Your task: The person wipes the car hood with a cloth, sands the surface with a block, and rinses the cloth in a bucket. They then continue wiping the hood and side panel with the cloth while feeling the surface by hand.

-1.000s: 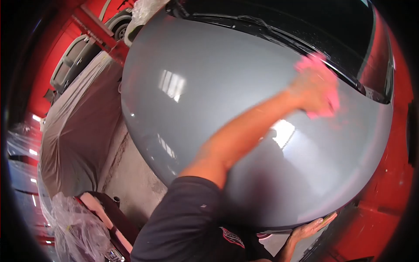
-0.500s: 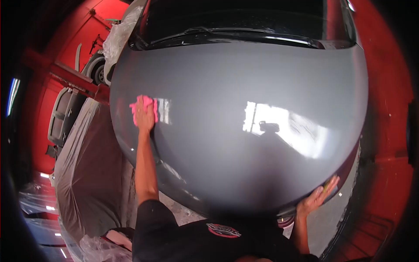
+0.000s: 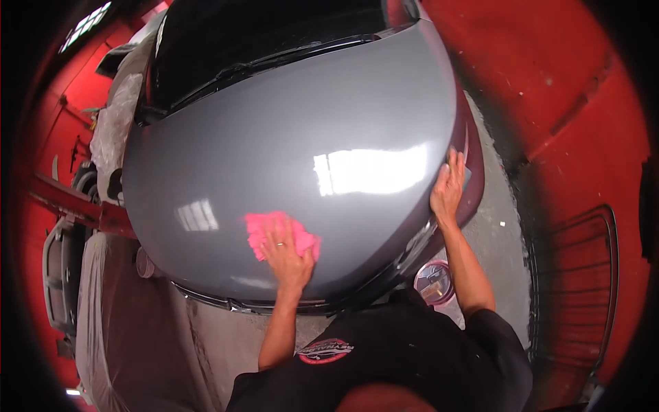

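My left hand (image 3: 287, 257) presses a crumpled pink cloth (image 3: 257, 230) against the lower middle of the glossy grey car hood (image 3: 240, 151). Its fingers are spread over the cloth, and a ring shows on one of them. At the hood's right edge, my right hand (image 3: 447, 189) rests with fingers pointing up and away. Something small and yellowish-green shows by its fingertips, and a flat blue-grey patch (image 3: 467, 179) lies just beside the palm; what exactly this hand holds I cannot make out.
A bucket (image 3: 434, 281) with liquid stands on the floor below the front bumper. Left of the car is a covered shape under a brown sheet (image 3: 130, 323). A dark metal rack (image 3: 576, 295) leans by the red wall (image 3: 549, 89) at right.
My left hand has swept the cloth from the hood's left side toward its front middle. The view has turned and shifted right; my right hand stays at the hood's right edge.
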A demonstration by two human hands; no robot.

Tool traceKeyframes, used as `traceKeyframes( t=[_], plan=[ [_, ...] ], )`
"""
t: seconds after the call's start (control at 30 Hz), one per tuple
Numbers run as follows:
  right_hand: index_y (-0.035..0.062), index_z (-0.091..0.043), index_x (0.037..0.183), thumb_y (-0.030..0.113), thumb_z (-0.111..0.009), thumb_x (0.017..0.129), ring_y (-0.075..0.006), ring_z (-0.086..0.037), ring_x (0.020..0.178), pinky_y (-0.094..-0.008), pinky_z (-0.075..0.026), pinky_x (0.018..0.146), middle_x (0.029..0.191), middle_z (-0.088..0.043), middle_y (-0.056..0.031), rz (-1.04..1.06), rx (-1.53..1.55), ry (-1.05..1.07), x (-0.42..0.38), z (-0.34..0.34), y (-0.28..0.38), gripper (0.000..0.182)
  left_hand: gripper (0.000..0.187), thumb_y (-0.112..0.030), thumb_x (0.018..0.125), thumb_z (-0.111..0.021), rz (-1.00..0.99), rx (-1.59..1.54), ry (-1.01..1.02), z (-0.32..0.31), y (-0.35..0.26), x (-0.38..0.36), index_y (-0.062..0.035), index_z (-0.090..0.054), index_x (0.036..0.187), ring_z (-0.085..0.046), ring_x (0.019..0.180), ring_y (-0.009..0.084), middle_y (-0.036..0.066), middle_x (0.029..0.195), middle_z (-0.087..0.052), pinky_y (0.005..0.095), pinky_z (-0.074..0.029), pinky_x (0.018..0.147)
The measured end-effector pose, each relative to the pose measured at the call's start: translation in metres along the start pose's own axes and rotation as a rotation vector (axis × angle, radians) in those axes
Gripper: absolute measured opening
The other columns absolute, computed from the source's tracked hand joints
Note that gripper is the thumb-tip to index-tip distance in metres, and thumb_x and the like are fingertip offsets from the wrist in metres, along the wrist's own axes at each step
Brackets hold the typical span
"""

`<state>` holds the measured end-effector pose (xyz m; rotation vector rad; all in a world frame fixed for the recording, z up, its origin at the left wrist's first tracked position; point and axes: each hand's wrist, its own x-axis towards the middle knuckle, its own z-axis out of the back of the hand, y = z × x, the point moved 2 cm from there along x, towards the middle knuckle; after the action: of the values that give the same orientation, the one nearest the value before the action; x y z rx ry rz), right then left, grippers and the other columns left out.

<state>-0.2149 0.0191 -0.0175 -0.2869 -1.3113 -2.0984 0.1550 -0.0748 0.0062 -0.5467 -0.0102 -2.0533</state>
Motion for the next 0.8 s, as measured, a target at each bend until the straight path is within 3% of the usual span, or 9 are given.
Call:
traceKeyframes(
  t=[0.2, 0.3, 0.37, 0.43, 0.5, 0.6, 0.67, 0.73, 0.8],
  plan=[
    [0.0003, -0.048, 0.142, 0.025, -0.038, 0.104, -0.0384, -0.043, 0.136, -0.0418, -0.032, 0.114, 0.143, -0.049, -0.0257, -0.097, 0.100, 0.176, -0.067, 0.050, 0.022, 0.047, 0.051, -0.026, 0.091, -0.057, -0.184, -0.409, -0.120, -0.008, 0.009, -0.012, -0.0057, -0.055, 0.138, -0.037, 0.141, 0.0404, 0.019, 0.144, -0.051, 0.0579, -0.015, 0.118],
    [0.0002, -0.054, 0.136, 0.025, -0.040, 0.104, -0.0403, -0.054, 0.123, -0.0443, -0.040, 0.105, 0.131, -0.058, -0.0264, -0.316, 0.018, 0.265, -0.152, 0.085, 0.004, 0.042, 0.045, -0.026, 0.095, -0.053, -0.137, -0.663, -0.123, 0.004, 0.016, -0.014, 0.0001, -0.059, 0.131, -0.046, 0.133, 0.0411, 0.024, 0.134, -0.057, 0.0549, -0.013, 0.120],
    [0.0000, -0.057, 0.132, 0.024, -0.041, 0.104, -0.0423, -0.057, 0.118, -0.0458, -0.042, 0.102, 0.126, -0.061, -0.0268, -0.497, -0.029, 0.349, -0.209, 0.093, -0.035, 0.041, 0.049, -0.035, 0.101, -0.047, 0.222, -0.888, -0.138, -0.031, 0.044, -0.015, 0.0025, -0.054, 0.133, -0.058, 0.118, 0.0359, 0.022, 0.130, -0.059, 0.0532, -0.033, 0.113],
    [0.0031, -0.064, 0.124, 0.033, -0.047, 0.103, -0.0383, -0.070, 0.090, -0.0456, -0.053, 0.082, 0.094, -0.072, -0.0207, -0.530, -0.242, 0.410, -0.275, 0.119, -0.072, 0.040, 0.058, -0.050, 0.103, -0.043, 0.707, -1.392, 0.030, 0.016, 0.028, -0.009, -0.0003, -0.054, 0.130, -0.063, 0.106, 0.0276, 0.016, 0.122, -0.062, 0.0472, -0.051, 0.095],
    [0.0042, -0.066, 0.121, 0.031, -0.050, 0.101, -0.0392, -0.070, 0.088, -0.0470, -0.053, 0.080, 0.091, -0.072, -0.0216, -0.530, -0.361, 0.404, -0.309, 0.153, -0.083, 0.037, 0.053, -0.055, 0.102, -0.042, 0.311, -1.906, 0.155, 0.047, 0.014, -0.004, -0.0081, -0.056, 0.124, -0.066, 0.087, 0.0248, 0.010, 0.104, -0.065, 0.0368, -0.058, 0.073],
    [0.0059, -0.071, 0.106, 0.027, -0.058, 0.096, -0.0416, -0.068, 0.089, -0.0495, -0.052, 0.077, 0.092, -0.069, -0.0243, -0.555, -0.374, 0.394, -0.327, 0.173, -0.086, 0.027, 0.052, -0.055, 0.102, -0.043, 0.609, -2.041, 0.151, 0.061, -0.015, -0.021, -0.0089, -0.056, 0.121, -0.065, 0.093, 0.0245, 0.010, 0.107, -0.064, 0.0406, -0.058, 0.078],
    [0.0060, -0.069, 0.103, 0.026, -0.058, 0.095, -0.0434, -0.067, 0.090, -0.0510, -0.051, 0.077, 0.093, -0.070, -0.0237, -0.574, -0.450, 0.432, -0.330, 0.186, -0.100, 0.024, 0.053, -0.054, 0.102, -0.044, 0.479, -2.112, 0.264, 0.053, -0.021, -0.037, -0.0078, -0.055, 0.123, -0.064, 0.099, 0.0255, 0.011, 0.110, -0.064, 0.0436, -0.058, 0.081],
    [0.0069, -0.063, 0.104, 0.026, -0.059, 0.093, -0.0460, -0.066, 0.090, -0.0541, -0.051, 0.077, 0.093, -0.069, -0.0242, -0.653, -0.534, 0.469, -0.329, 0.189, -0.116, 0.022, 0.045, -0.039, 0.099, -0.053, 0.510, -2.150, 0.695, 0.051, -0.045, -0.059, -0.0036, -0.053, 0.125, -0.064, 0.102, 0.0277, 0.014, 0.111, -0.064, 0.0447, -0.059, 0.079],
    [0.0064, -0.058, 0.107, 0.026, -0.058, 0.092, -0.0480, -0.066, 0.090, -0.0567, -0.051, 0.077, 0.089, -0.068, -0.0269, -0.644, -0.561, 0.503, -0.334, 0.187, -0.145, 0.024, 0.046, -0.029, 0.092, -0.057, 0.411, -2.033, 0.847, 0.038, -0.060, -0.085, -0.0011, -0.049, 0.129, -0.065, 0.101, 0.0296, 0.015, 0.113, -0.063, 0.0454, -0.059, 0.075]
  ],
)
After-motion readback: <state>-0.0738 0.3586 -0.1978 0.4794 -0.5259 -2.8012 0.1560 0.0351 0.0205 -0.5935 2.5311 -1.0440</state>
